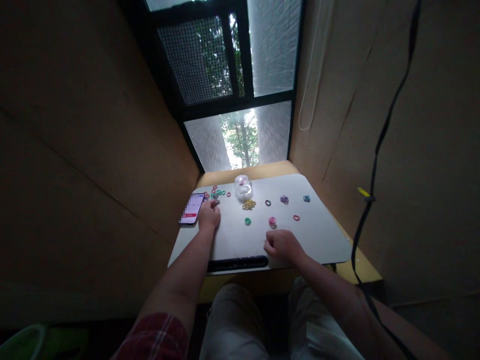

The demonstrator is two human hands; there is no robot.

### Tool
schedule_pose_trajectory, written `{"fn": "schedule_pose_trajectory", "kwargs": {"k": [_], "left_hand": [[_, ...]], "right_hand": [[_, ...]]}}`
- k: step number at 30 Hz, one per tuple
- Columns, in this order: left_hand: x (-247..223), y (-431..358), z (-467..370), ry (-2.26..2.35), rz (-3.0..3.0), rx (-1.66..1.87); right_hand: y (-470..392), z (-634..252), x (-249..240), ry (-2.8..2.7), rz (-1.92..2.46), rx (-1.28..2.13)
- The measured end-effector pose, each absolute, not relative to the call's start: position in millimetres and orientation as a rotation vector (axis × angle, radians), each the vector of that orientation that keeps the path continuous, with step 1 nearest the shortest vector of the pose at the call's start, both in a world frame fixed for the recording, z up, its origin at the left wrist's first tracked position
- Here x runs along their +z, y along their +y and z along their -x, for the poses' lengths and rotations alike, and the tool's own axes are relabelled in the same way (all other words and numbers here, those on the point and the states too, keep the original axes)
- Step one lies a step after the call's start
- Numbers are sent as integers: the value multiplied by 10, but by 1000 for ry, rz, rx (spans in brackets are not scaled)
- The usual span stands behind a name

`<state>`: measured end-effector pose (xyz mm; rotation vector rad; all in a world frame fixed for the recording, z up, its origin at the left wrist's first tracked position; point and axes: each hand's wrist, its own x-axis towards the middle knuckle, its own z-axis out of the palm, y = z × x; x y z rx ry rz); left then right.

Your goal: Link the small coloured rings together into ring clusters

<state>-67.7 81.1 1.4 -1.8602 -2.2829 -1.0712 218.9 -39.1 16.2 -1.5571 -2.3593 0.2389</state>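
Note:
My left hand rests at the left of the white board, beside the phone. Its fingers are bent together at the edge of a mixed pile of small coloured bands, which look like hair ties; what they pinch is too small to tell. My right hand is curled closed over the near part of the board, and its contents are hidden. Just beyond it lies a pink bunch of bands. Other groups are a green bunch, a yellow bunch, a purple bunch and a blue bunch.
A clear round jar stands at the board's far side. Single bands, one dark and one red, lie apart. The phone is at the left edge. A black strip runs along the front; a black strap hangs right.

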Motion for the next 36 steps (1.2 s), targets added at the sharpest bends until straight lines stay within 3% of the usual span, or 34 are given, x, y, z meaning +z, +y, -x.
{"fn": "schedule_pose_trajectory", "kwargs": {"k": [8, 20, 36], "left_hand": [[20, 694, 694, -2163, 1869, -1218], [6, 300, 669, -2460, 1535, -2083], [26, -218, 218, -2380, 1919, -1801]], "right_hand": [[-391, -2202, 163, -2378, 1537, 207], [-392, -2183, 159, -2362, 1573, 187], [-385, -2171, 173, -2370, 1586, 154]]}}
